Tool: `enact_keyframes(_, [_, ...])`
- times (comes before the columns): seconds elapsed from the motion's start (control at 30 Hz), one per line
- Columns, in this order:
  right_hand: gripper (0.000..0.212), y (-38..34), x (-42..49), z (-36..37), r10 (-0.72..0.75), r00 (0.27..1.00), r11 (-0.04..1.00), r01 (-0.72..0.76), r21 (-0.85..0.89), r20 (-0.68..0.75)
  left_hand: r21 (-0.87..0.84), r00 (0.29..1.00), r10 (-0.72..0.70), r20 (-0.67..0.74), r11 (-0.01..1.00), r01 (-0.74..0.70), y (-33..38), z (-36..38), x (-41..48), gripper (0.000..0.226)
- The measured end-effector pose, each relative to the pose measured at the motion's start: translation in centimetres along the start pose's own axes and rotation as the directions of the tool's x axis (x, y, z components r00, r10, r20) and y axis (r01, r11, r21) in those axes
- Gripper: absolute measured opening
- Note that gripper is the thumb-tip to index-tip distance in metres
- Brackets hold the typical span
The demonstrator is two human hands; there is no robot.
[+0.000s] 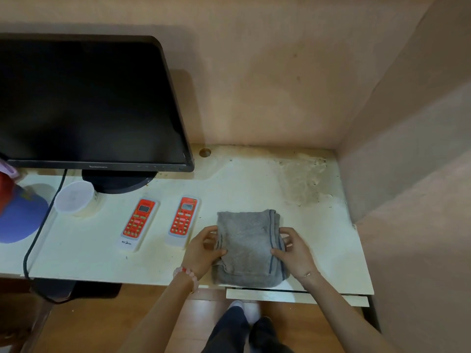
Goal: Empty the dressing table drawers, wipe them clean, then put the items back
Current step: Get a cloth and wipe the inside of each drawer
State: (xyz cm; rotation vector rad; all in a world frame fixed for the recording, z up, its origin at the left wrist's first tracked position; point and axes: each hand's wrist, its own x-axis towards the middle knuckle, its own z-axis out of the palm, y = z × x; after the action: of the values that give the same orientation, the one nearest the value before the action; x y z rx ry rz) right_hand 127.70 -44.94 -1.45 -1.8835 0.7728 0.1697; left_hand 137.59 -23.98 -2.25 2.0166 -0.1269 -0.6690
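A folded grey cloth (246, 247) with dark stripes lies on the pale tabletop (318, 238) near its front edge. My left hand (202, 250) pinches the cloth's left edge between thumb and fingers. My right hand (295, 247) pinches the right striped edge the same way. Below the table's front edge, the top of a drawer front (295, 298) shows, pushed almost fully in. Two red-and-white remote controls, one (137, 224) on the left and one (183, 220) on the right, lie side by side left of the cloth.
A black monitor (86, 105) on a round stand fills the back left, its cable (38, 235) trailing over the front edge. A translucent round lid (74, 197) and a blue-and-red cap (17, 215) sit at far left. A stained patch (303, 182) marks the back right. Walls close in behind and right.
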Motion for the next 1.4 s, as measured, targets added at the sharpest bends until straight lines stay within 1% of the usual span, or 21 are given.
enact_keyframes(0.17, [0.047, 0.7, -0.3, 0.2, -0.029, 0.999, 1.000, 0.029, 0.000, -0.030, 0.026, 1.000, -0.023, -0.014, 0.999, 0.023, -0.4, 0.0, -0.5, 0.043])
enact_keyframes(0.33, [0.054, 0.5, -0.1, 0.7, -0.009, 0.993, 1.000, 0.011, 0.017, -0.114, 0.055, 0.997, -0.031, -0.071, 0.998, 0.035, 0.2, 0.2, 0.1, 0.036])
enact_keyframes(0.47, [0.054, -0.2, 0.9, 1.0, -0.010, 0.985, 1.000, 0.013, 0.018, -0.169, 0.025, 0.987, -0.059, -0.148, 0.998, 0.063, 1.2, -0.1, 1.4, 0.032])
enact_keyframes(0.6, [0.053, -0.6, 1.3, 1.0, -0.033, 0.983, 0.999, 0.030, -0.020, -0.179, 0.059, 0.987, -0.063, -0.149, 0.996, 0.073, 1.6, -0.2, 1.9, 0.029])
enact_keyframes(0.7, [0.058, -0.3, 1.3, 0.7, -0.033, 0.985, 0.998, 0.023, -0.058, -0.172, 0.135, 0.989, -0.043, -0.140, 0.989, 0.063, 1.3, -0.2, 1.8, 0.029])
enact_keyframes(0.77, [0.062, -0.2, 1.1, 0.3, -0.040, 0.988, 0.993, 0.022, -0.119, -0.151, 0.235, 0.993, -0.028, -0.114, 0.970, 0.054, 1.2, -0.3, 1.6, 0.030])
enact_keyframes(0.83, [0.065, -0.4, 1.0, -0.5, -0.054, 0.990, 0.986, 0.033, -0.162, -0.127, 0.339, 0.995, -0.010, -0.096, 0.940, 0.042, 1.7, -0.8, 1.1, 0.037])
enact_keyframes(0.87, [0.065, -0.8, 0.9, -1.0, -0.063, 0.990, 0.985, 0.042, -0.168, -0.122, 0.390, 0.995, 0.023, -0.095, 0.921, 0.016, 2.1, -1.1, 0.9, 0.041])
enact_keyframes(0.9, [0.065, -1.2, 0.8, -1.5, -0.081, 0.989, 0.984, 0.059, -0.167, -0.127, 0.460, 0.992, 0.085, -0.098, 0.887, -0.030, 2.7, -1.6, 0.6, 0.044])
enact_keyframes(0.97, [0.062, -2.6, 0.6, -2.9, -0.163, 0.973, 0.974, 0.132, -0.185, -0.161, 0.622, 0.966, 0.244, -0.090, 0.771, -0.137, 4.8, -2.5, 0.2, 0.046])
enact_keyframes(1.0, [0.061, -3.5, 0.5, -3.8, -0.228, 0.956, 0.959, 0.187, -0.214, -0.185, 0.671, 0.944, 0.320, -0.075, 0.717, -0.189, 6.1, -3.0, 0.2, 0.045])
enact_keyframes(1.1, [0.055, -6.3, -0.2, -6.3, -0.444, 0.862, 0.871, 0.351, -0.343, -0.244, 0.749, 0.845, 0.532, -0.045, 0.578, -0.324, 9.9, -4.1, 0.0, 0.042])
enact_keyframes(1.17, [0.052, -8.0, -0.9, -7.7, -0.536, 0.797, 0.816, 0.404, -0.414, -0.280, 0.795, 0.763, 0.642, -0.073, 0.500, -0.344, 11.8, -4.6, -0.1, 0.041])
enact_keyframes(1.2, [0.051, -8.7, -1.2, -8.3, -0.569, 0.767, 0.795, 0.420, -0.439, -0.297, 0.810, 0.728, 0.681, -0.083, 0.471, -0.348, 12.5, -4.7, -0.3, 0.041])
enact_keyframes(1.27, [0.049, -9.7, -1.9, -9.3, -0.624, 0.714, 0.756, 0.450, -0.475, -0.317, 0.826, 0.686, 0.723, -0.083, 0.435, -0.359, 13.9, -4.8, -0.9, 0.044])
enact_keyframes(1.33, [0.049, -10.4, -2.6, -10.1, -0.655, 0.688, 0.729, 0.465, -0.502, -0.313, 0.831, 0.659, 0.748, -0.075, 0.412, -0.374, 14.9, -4.9, -1.5, 0.048])
enact_keyframes(1.4, [0.051, -10.8, -3.3, -10.9, -0.673, 0.677, 0.709, 0.472, -0.524, -0.300, 0.836, 0.645, 0.761, -0.065, 0.394, -0.381, 15.4, -4.7, -2.1, 0.050])
